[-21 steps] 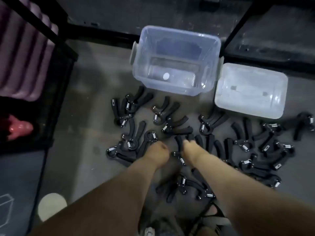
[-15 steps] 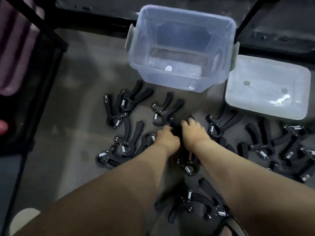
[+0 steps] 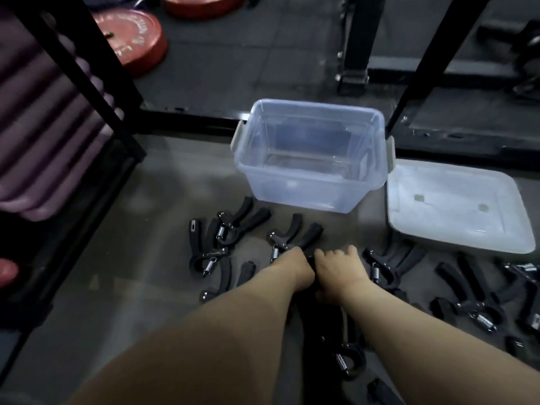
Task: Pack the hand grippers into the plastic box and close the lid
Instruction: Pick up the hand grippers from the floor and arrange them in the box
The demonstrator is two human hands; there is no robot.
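Note:
The clear plastic box (image 3: 295, 185) stands open and empty on the floor ahead of me. Its lid (image 3: 455, 206) lies flat just right of it. Several black hand grippers lie scattered in front of the box, one (image 3: 295, 233) just beyond my left hand and another (image 3: 388, 267) right of my right hand. My left hand (image 3: 295, 268) and my right hand (image 3: 340, 270) are side by side, fingers curled down around a black hand gripper (image 3: 310, 261) between them. Most of that gripper is hidden under the hands.
A black rack frame (image 3: 87, 68) with purple rolled mats (image 3: 38, 127) stands on the left. Red weight plates (image 3: 131, 39) lie on the floor behind it. Black metal posts (image 3: 358, 39) rise behind the box. More grippers (image 3: 479, 302) crowd the floor at right.
Both hands moved forward toward the box and came together on one gripper. The view has tilted up, showing the weight plates and posts.

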